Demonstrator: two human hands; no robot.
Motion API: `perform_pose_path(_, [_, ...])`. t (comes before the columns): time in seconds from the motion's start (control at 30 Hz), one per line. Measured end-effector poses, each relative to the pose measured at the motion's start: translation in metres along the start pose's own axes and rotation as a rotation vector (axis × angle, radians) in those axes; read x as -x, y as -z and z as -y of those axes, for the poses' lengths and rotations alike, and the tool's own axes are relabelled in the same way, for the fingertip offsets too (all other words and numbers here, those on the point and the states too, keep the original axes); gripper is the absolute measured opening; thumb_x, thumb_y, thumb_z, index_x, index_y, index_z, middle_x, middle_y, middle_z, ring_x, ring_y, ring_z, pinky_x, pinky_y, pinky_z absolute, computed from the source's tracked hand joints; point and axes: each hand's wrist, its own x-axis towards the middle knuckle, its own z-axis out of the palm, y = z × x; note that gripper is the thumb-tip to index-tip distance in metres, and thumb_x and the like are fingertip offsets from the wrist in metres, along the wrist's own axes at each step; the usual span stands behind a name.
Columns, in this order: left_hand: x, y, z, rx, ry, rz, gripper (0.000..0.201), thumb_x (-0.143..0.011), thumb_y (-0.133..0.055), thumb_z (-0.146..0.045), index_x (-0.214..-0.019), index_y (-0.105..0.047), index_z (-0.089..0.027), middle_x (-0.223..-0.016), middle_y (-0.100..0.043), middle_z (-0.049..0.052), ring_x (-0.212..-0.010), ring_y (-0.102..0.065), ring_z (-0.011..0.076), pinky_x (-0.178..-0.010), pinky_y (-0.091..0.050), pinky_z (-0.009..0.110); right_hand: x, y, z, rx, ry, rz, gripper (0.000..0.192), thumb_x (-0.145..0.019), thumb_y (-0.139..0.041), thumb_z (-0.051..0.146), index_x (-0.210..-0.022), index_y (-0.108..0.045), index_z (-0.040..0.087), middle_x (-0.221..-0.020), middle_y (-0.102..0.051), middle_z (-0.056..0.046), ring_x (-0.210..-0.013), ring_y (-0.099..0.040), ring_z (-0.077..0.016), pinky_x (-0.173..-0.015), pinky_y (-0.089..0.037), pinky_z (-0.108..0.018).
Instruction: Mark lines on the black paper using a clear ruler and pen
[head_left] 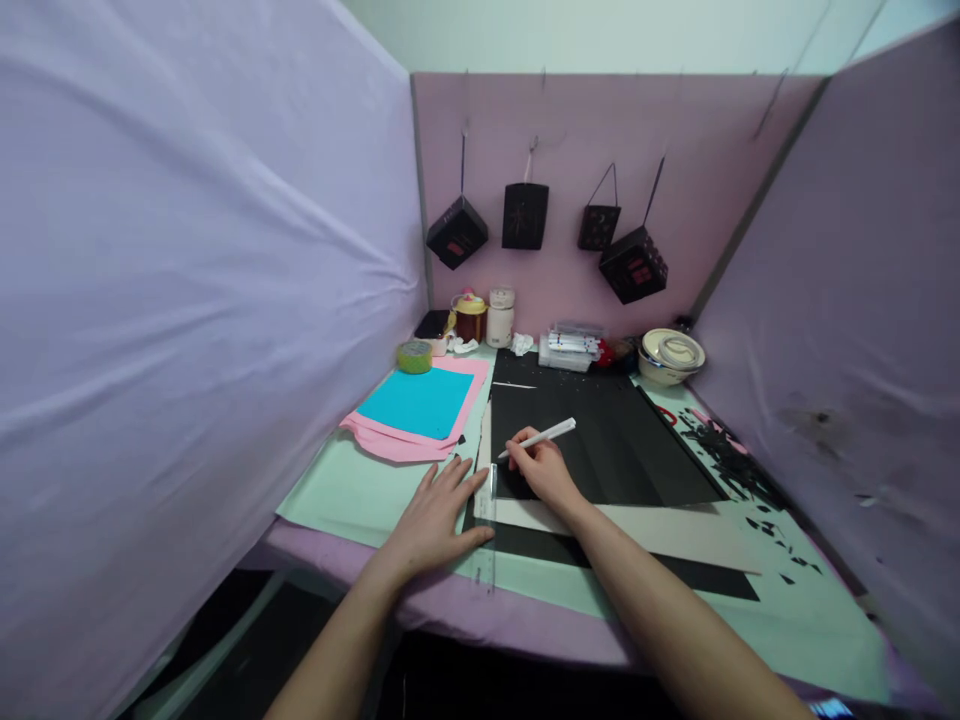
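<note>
My left hand point(442, 515) lies flat with its fingers spread, thumb and index fingertips touching the edge of a clear ruler point(487, 565). The ruler runs lengthwise over the left side of the black paper and past the table's front. In my right hand point(541, 468) is a white pen point(551, 433), pinched near its tip and tilted up to the right. The tip is close to the ruler's far end, over the large black sheet point(592, 430). Beneath that sheet lies a pale board point(675, 535), with another black strip point(709, 577) showing at the front.
Blue foam sheet point(420, 402) and pink sheets point(401, 447) lie left, with a tape roll point(415, 356) on them. Behind are jars point(500, 320), a clear box of pens point(568, 352) and a lidded bowl point(670, 355). Black scraps point(724, 460) litter the right. Black boxes point(634, 265) hang behind.
</note>
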Motion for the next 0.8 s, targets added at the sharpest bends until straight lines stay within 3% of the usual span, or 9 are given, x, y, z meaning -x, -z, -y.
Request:
perform_pose_path(0.17, [0.001,0.001,0.004,0.101,-0.006,-0.034,0.054,-0.082,-0.063,-0.038,-0.134,-0.048,-0.033,-0.145,-0.044,0.002,-0.137,-0.033,0.0253,-0.115,-0.017,0.050,0.000,0.000,0.001,-0.095,0.026,0.031,0.033,-0.089,-0.045,0.049,-0.098,-0.057,0.020,-0.060,-0.060,0.001,-0.049,-0.050,-0.0122,-0.048,-0.038,-0.023])
perform_pose_path(0.33, [0.002,-0.002,0.009,0.343,0.061,-0.190,0.055,-0.077,-0.066,-0.026,-0.130,-0.054,-0.028,-0.134,-0.055,0.005,-0.128,-0.046,0.0240,-0.113,-0.027,0.046,0.001,-0.002,0.000,-0.123,0.026,0.039,0.035,-0.089,-0.046,0.053,-0.094,-0.057,0.020,-0.061,-0.061,0.000,-0.050,-0.051,-0.0122,-0.049,-0.039,-0.023])
perform_pose_path(0.43, [0.000,-0.005,0.012,0.579,0.160,-0.305,0.047,-0.076,-0.060,-0.021,-0.123,-0.060,-0.023,-0.130,-0.058,0.008,-0.112,-0.058,0.0232,-0.096,-0.047,0.038,0.001,-0.004,-0.002,-0.118,0.024,0.037,0.035,-0.088,-0.047,0.054,-0.089,-0.057,0.020,-0.059,-0.060,0.000,-0.050,-0.051,-0.0121,-0.049,-0.038,-0.023])
perform_pose_path(0.53, [-0.003,-0.001,0.017,0.735,0.258,-0.357,0.042,-0.076,-0.055,-0.022,-0.117,-0.062,-0.019,-0.120,-0.064,0.010,-0.086,-0.066,0.0187,-0.081,-0.053,0.033,0.001,-0.004,-0.002,-0.105,0.019,0.037,0.036,-0.088,-0.046,0.054,-0.087,-0.057,0.020,-0.059,-0.060,0.001,-0.049,-0.050,-0.0121,-0.048,-0.037,-0.023])
perform_pose_path(0.63, [-0.012,0.019,0.035,0.702,0.357,-0.399,0.042,-0.077,-0.054,-0.026,-0.118,-0.060,-0.017,-0.114,-0.067,0.009,-0.083,-0.067,0.0195,-0.077,-0.053,0.033,0.001,-0.004,0.001,-0.085,0.021,0.039,0.036,-0.089,-0.045,0.055,-0.086,-0.056,0.020,-0.059,-0.060,0.001,-0.049,-0.050,-0.0122,-0.049,-0.037,-0.023])
perform_pose_path(0.8, [-0.042,0.060,0.084,0.391,0.518,-0.480,0.044,-0.083,-0.053,-0.034,-0.123,-0.055,-0.015,-0.116,-0.065,0.012,-0.097,-0.065,0.0252,-0.088,-0.049,0.040,0.002,-0.003,0.004,-0.046,0.029,0.032,0.037,-0.089,-0.044,0.056,-0.086,-0.056,0.021,-0.059,-0.059,0.001,-0.050,-0.050,-0.0136,-0.050,-0.038,-0.024])
